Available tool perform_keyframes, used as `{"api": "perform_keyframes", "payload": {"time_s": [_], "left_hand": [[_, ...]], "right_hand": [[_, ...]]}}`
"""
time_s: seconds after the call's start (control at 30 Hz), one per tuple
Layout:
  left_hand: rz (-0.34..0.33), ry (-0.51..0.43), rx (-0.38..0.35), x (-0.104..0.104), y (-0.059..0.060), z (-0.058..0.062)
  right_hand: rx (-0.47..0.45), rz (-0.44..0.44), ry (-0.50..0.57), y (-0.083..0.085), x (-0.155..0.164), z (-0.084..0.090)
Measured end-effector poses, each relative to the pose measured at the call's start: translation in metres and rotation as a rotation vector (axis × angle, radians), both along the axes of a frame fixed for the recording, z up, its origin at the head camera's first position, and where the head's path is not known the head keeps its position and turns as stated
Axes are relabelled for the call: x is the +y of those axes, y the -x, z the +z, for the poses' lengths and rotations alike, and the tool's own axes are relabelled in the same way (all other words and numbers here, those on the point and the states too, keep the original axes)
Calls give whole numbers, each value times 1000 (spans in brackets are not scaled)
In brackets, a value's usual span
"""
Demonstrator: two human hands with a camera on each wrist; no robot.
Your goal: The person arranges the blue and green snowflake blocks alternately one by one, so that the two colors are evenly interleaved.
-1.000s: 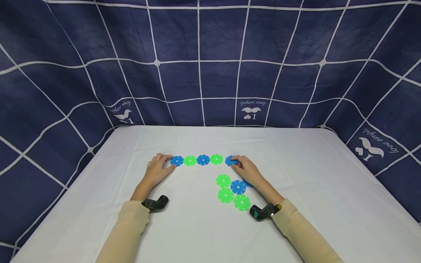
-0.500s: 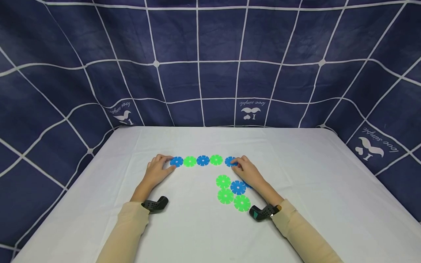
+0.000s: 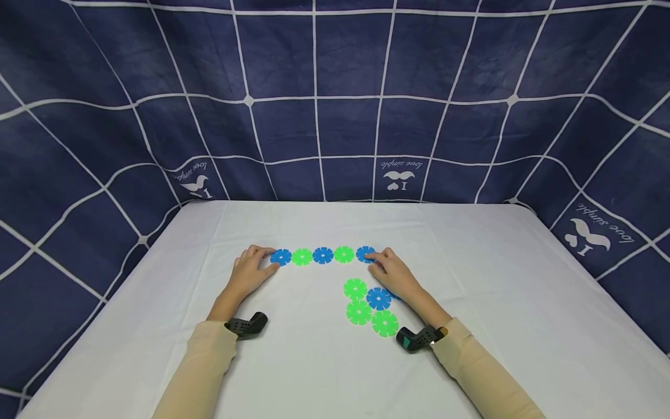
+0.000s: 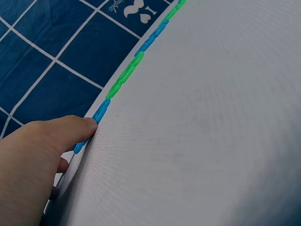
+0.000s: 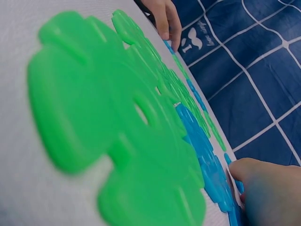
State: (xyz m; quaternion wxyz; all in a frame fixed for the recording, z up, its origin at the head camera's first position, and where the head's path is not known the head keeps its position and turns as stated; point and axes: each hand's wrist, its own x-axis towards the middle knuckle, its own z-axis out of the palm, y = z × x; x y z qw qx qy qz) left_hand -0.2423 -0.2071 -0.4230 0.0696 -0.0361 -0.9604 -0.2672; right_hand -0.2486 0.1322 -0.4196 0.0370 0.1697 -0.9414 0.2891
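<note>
Fingers of your right hand (image 3: 395, 273) touch the end blue disc (image 3: 364, 254), slightly curled. Your left hand (image 3: 250, 273) touches the first blue disc (image 3: 281, 257), fingers relaxed, on the counter (image 3: 497, 291).

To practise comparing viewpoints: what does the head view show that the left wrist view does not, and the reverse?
Only the head view shows the right hand, the loose cluster of discs and both sleeves. Only the left wrist view shows the row of discs edge-on, as a thin line. Both show the left hand touching the row's end blue disc, the white table and the blue checked cloth.
</note>
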Motion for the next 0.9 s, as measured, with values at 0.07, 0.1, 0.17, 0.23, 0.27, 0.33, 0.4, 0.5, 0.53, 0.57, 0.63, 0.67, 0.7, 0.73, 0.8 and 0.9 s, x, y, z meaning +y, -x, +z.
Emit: {"api": "perform_keyframes", "payload": {"time_s": [0.07, 0.1, 0.17, 0.23, 0.27, 0.33, 0.4, 0.5, 0.53, 0.57, 0.63, 0.67, 0.7, 0.73, 0.8, 0.9], "left_hand": [[-1, 2, 0, 0, 0, 0], [-1, 2, 1, 0, 0, 0], [-4, 4, 3, -1, 1, 1], [-6, 4, 5, -1, 1, 1], [-7, 4, 6, -1, 1, 1], [-9, 5, 7, -1, 1, 2], [-11, 2, 6, -1, 1, 2], [-12, 3, 4, -1, 2, 2], [-12, 5, 3, -1, 2, 2], [-10, 6, 2, -1, 2, 2], [-6, 9, -2, -1, 2, 3], [-5, 10, -4, -1, 2, 3], [-3, 11, -5, -1, 2, 3], [-3, 11, -5, -1, 3, 3], [-4, 11, -5, -1, 3, 3], [-6, 11, -3, -1, 3, 3]], "right_hand": [[7, 11, -4, 0, 0, 0], [10, 15, -7, 0, 0, 0], [19, 25, -13, 0, 0, 0], [28, 34, -17, 0, 1, 0], [31, 37, -20, 0, 1, 1], [39, 45, -23, 0, 1, 1], [45, 50, -30, 0, 1, 1], [50, 53, -36, 0, 1, 1], [51, 52, -37, 1, 1, 0], [51, 51, -38, 1, 1, 0], [45, 46, -32, 1, 1, 0], [39, 43, -25, 1, 2, 0], [32, 40, -17, 1, 1, 0], [26, 38, -10, 1, 2, 0], [8, 37, 6, 2, 2, 0], [-16, 57, 53, 3, 3, 2]]}}
